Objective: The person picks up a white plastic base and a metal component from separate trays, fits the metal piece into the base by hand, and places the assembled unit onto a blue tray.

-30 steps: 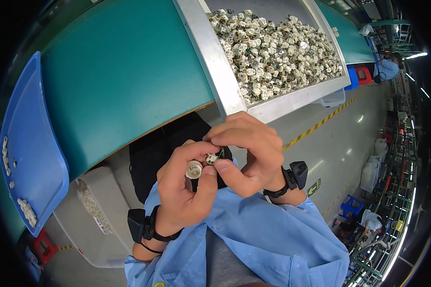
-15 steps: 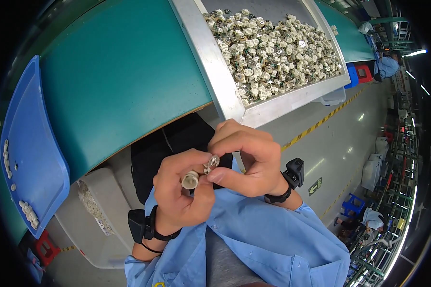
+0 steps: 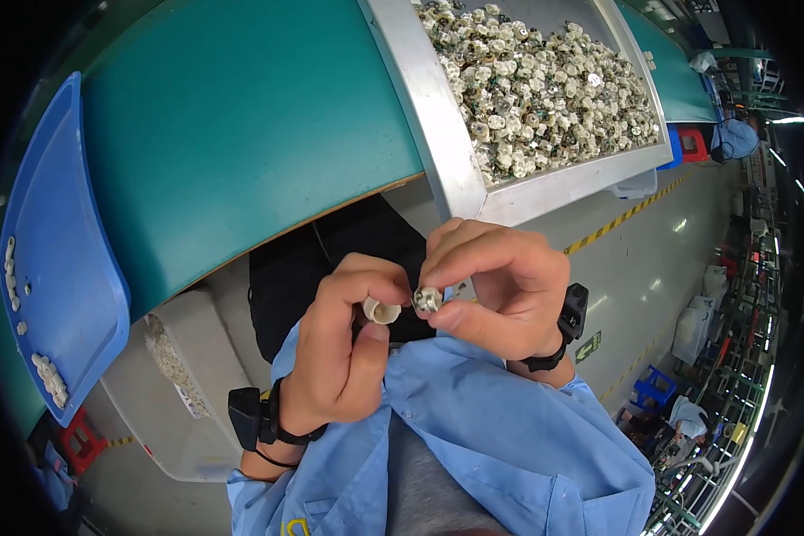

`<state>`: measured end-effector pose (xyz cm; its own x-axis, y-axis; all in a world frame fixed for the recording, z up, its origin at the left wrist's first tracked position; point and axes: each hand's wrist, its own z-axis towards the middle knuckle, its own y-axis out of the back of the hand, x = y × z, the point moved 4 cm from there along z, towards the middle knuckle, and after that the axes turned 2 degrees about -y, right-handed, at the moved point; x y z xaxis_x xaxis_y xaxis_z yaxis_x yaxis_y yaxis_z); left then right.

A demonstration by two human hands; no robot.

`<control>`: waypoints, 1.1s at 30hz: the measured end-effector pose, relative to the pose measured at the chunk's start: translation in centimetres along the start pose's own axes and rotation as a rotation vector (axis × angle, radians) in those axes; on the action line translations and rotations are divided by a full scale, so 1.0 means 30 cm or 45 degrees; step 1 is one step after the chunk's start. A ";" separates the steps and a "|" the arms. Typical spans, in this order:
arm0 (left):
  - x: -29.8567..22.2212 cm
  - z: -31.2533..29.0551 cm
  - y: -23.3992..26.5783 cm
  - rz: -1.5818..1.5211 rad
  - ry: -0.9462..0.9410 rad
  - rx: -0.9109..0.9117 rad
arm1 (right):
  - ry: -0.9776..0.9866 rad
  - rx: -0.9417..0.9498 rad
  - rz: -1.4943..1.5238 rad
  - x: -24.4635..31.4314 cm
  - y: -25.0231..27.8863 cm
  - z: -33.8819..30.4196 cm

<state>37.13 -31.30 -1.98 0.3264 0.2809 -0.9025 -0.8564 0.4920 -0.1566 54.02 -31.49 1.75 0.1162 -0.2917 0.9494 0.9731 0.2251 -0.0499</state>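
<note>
My left hand [image 3: 353, 344] is closed on a small white cup-shaped shell [image 3: 381, 311], its hollow mouth facing up. Between the thumb and fingertips of my right hand [image 3: 500, 290] is a small round white-and-metal insert [image 3: 427, 299]. The two pieces sit close together in front of my chest, with the insert outside the shell and a narrow gap between. Beyond my hands, a metal-framed tray [image 3: 460, 152] holds a heap of similar white-and-metal parts [image 3: 545, 94].
A green tabletop [image 3: 250, 116] spreads ahead on the left. At far left lies a blue tray [image 3: 67, 241] with several white pieces. Below the table edge stands a translucent bin [image 3: 161, 420]. Other people in blue sit at the far right.
My hands have shifted slightly right and moved a little apart. The shell now shows its hollow mouth, and the insert has turned in my right fingers. My head view has shifted too.
</note>
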 end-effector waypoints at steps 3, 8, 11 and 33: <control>-0.031 0.008 0.014 0.252 -0.075 0.005 | 0.043 -0.054 -0.121 -0.009 -0.012 -0.007; -0.055 -0.008 0.042 0.475 -0.305 -0.161 | 0.107 -0.089 -0.097 -0.022 -0.038 -0.007; -0.063 -0.015 0.054 0.494 -0.359 -0.229 | 0.151 -0.121 0.041 -0.028 -0.063 -0.004; -0.055 0.008 0.080 0.800 -0.519 -0.136 | 0.196 -0.111 -0.073 -0.077 -0.075 0.034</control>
<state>34.63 -30.37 -0.77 -0.1315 0.7747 -0.6185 -0.9576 0.0621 0.2814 51.34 -30.36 -0.02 0.0824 -0.4418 0.8933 0.9917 0.1248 -0.0298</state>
